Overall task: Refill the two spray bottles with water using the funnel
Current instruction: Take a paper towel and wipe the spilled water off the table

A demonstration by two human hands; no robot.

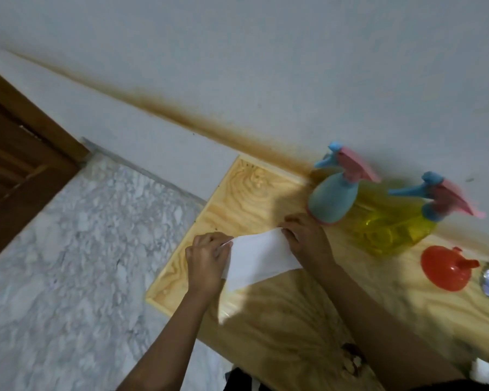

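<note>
Plastic, likely light, slick: judged blue bottle [332, 198] and yellow bottle [393, 230] best gripped round the body. Stood side by side on the table [237, 193], funnel [446, 269] near. Pinched a sheet [257, 255] between left hand [208, 258] and right hand [308, 235], apart.

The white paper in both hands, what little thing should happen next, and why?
Probably lay the paper flat on the table and let go. The left hand and right hand each pinch an edge of it, while the blue bottle and yellow bottle have their spray tops on and the funnel lies untouched.
</note>
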